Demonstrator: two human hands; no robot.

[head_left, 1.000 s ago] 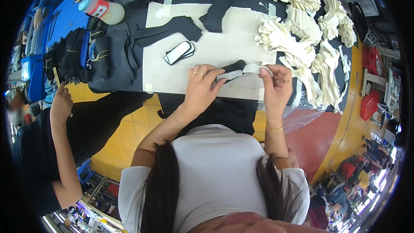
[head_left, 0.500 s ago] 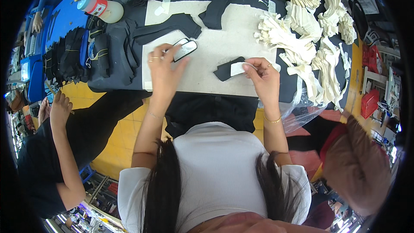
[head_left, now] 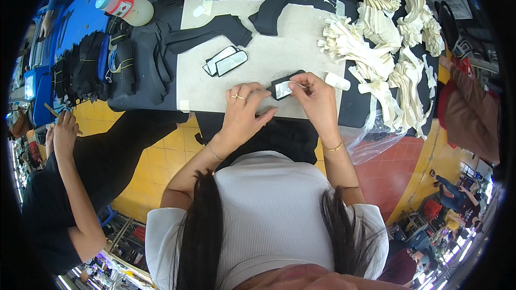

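Observation:
My right hand [head_left: 317, 95] pinches a small white strip [head_left: 282, 89] between thumb and fingertips. The strip lies over a short black fabric piece [head_left: 274, 92] on the pale board [head_left: 215, 94]. My left hand [head_left: 246, 108] rests beside that piece with thumb and fingers apart, its fingertips close to the black edge; whether they touch it, I cannot tell. Farther up the board, several rounded white pieces with black borders [head_left: 231, 62] lie overlapping. A small white piece [head_left: 337, 81] sits just right of my right hand.
Curved black fabric pieces [head_left: 212, 32] lie on the board's far left. Bundled cream strips [head_left: 357, 45] cover the table's right side. A bottle [head_left: 126, 8] with liquid stands far left. A co-worker's hand [head_left: 65, 129] is at left; a brown sleeve [head_left: 473, 118] is at right.
My left hand has come away from the black-bordered pieces, leaving them on the board, and moved down and right. My right hand has shifted slightly left and down with the strip.

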